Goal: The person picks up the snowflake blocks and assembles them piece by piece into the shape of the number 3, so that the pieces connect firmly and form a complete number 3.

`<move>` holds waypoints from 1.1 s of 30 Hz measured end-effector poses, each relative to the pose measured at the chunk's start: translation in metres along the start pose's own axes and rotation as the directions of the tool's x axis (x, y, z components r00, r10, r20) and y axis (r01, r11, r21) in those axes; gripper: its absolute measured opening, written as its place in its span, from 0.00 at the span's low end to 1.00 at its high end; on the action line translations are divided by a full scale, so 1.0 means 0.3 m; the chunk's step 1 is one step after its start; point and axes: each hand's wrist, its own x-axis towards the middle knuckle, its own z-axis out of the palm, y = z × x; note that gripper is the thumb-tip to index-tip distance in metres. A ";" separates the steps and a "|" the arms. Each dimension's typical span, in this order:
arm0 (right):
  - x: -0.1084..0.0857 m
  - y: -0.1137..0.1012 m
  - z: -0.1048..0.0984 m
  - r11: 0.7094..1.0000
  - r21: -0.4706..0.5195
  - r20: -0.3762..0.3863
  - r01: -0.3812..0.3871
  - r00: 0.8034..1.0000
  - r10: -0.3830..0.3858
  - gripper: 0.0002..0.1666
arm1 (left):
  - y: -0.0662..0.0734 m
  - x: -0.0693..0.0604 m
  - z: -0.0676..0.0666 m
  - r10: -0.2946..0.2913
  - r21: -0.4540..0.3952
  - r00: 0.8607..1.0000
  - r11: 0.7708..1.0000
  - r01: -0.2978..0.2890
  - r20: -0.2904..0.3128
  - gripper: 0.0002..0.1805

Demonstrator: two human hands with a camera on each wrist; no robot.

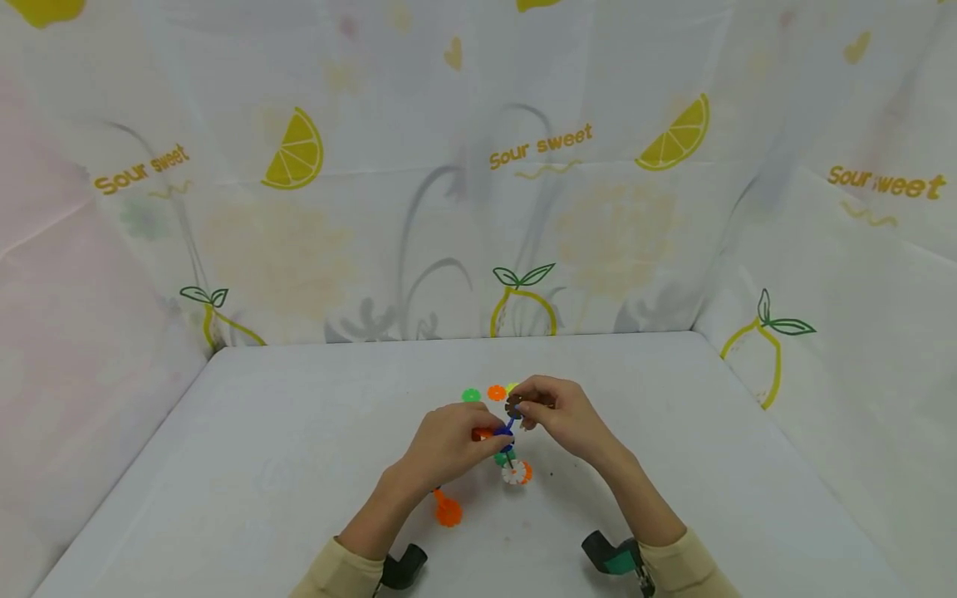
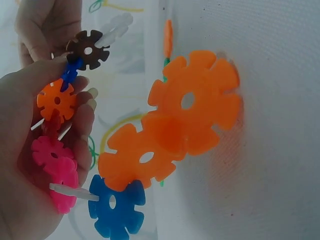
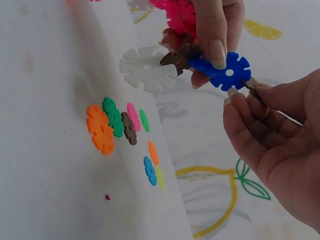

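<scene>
My left hand (image 1: 452, 444) grips a linked chain of notched plastic flower discs. In the left wrist view, this chain includes a pink disc (image 2: 50, 152), an orange disc (image 2: 187, 100) and a blue disc (image 2: 117, 205). Near the left thumb, a dark blue disc (image 3: 230, 75) stands out from the chain, with a white disc (image 3: 145, 70) farther along. Between thumb and fingers my right hand (image 1: 564, 415) pinches a brown disc (image 1: 514, 406), its edge meeting the dark blue disc's rim. Whether their slots are fully locked I cannot tell.
Loose flower discs lie on the white table (image 1: 299, 465) past the hands, among them a green one (image 1: 471, 395) and an orange one (image 1: 497, 393). Printed cloth walls (image 1: 449, 208) stand at the back and sides. A black wrist mount (image 1: 404, 566) sits by the left sleeve.
</scene>
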 end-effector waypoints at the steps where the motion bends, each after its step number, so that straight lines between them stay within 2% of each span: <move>1: 0.000 0.000 0.000 1.000 0.000 0.001 0.005 1.000 -0.005 0.09 | -0.001 0.000 0.000 -0.001 0.002 1.000 1.000 0.001 0.003 0.10; 5: 0.004 0.003 0.002 1.000 0.002 -0.017 0.013 1.000 -0.013 0.09 | -0.002 -0.002 -0.002 -0.007 -0.006 1.000 1.000 0.007 0.010 0.13; 8: 0.006 0.009 0.003 1.000 0.015 -0.059 0.020 0.998 -0.020 0.09 | -0.003 -0.002 -0.003 -0.007 -0.021 1.000 1.000 0.008 0.017 0.16; 14: 0.007 0.017 0.000 0.999 0.040 -0.121 0.020 0.993 -0.015 0.11 | 0.000 -0.003 -0.005 -0.006 -0.010 1.000 1.000 0.006 0.019 0.16; 27: 0.005 0.012 0.001 1.000 -0.015 -0.065 -0.003 0.998 0.002 0.12 | 0.000 -0.002 -0.001 0.026 0.025 1.000 0.999 -0.025 -0.012 0.10; 33: 0.003 0.012 0.001 0.998 -0.049 -0.028 0.035 0.999 -0.036 0.13 | 0.003 -0.004 0.000 0.050 0.060 0.998 0.997 -0.048 -0.024 0.08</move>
